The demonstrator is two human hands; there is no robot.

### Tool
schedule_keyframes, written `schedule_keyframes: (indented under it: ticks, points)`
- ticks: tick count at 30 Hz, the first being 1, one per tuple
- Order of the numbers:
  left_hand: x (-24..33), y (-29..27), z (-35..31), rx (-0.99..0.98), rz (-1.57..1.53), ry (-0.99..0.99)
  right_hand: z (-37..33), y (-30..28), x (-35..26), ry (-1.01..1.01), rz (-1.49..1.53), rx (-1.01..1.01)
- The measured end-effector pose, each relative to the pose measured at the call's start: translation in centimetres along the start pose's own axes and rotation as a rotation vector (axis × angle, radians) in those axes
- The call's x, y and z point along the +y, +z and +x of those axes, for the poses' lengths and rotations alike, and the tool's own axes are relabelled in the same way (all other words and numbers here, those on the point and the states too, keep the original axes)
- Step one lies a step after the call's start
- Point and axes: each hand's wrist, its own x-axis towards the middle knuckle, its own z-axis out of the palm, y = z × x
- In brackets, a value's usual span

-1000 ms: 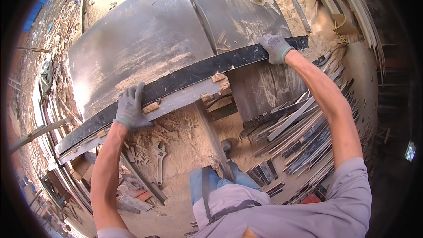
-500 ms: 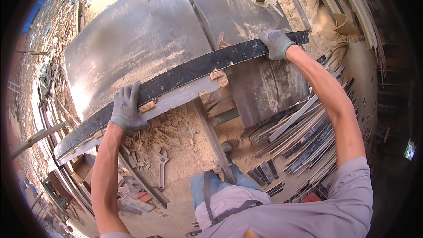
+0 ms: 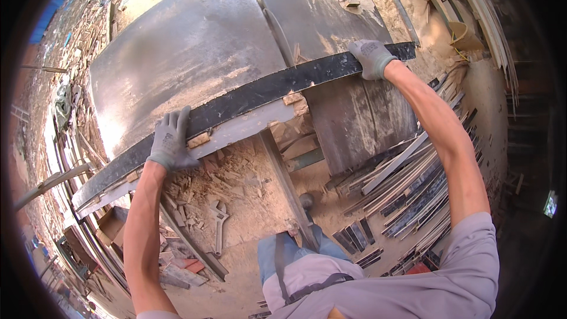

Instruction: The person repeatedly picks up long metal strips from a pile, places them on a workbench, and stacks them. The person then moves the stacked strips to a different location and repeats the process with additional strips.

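A long, narrow black board [image 3: 266, 94] lies aslant across the near edge of a metal-topped table [image 3: 195, 41]. My left hand [image 3: 170, 142], in a grey glove, holds the board left of its middle, fingers laid over it and thumb out along the near edge. Toward the board's right end, my right hand [image 3: 372, 59], gloved alike, grips it with the fingers bent over the far edge. The undersides of both grips are hidden. Below the board runs a pale grey table rail [image 3: 248, 130] with wood bits on it.
An adjustable wrench [image 3: 219, 227] rests on sawdust and wood chips beneath the table edge. Stacks of narrow strips [image 3: 407, 183] lie at the right. A wooden post [image 3: 286, 186] stands before my legs. Wood scraps [image 3: 71, 124] are heaped at the left.
Both hands keep their hold and the board stays almost in place. The whole view has shifted very slightly.
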Motion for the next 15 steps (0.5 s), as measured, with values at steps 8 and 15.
schedule_keyframes:
  ticks: [8, 15]
  points:
    - [0.5, -0.9, -0.2, -0.043, -0.011, -0.03, -0.2, 0.8, -0.4, -0.043, 0.021, 0.146]
    - [0.5, -0.6, -0.1, -0.025, 0.005, -0.016, 0.2, 0.0, -1.0, 0.029, 0.044, -0.032]
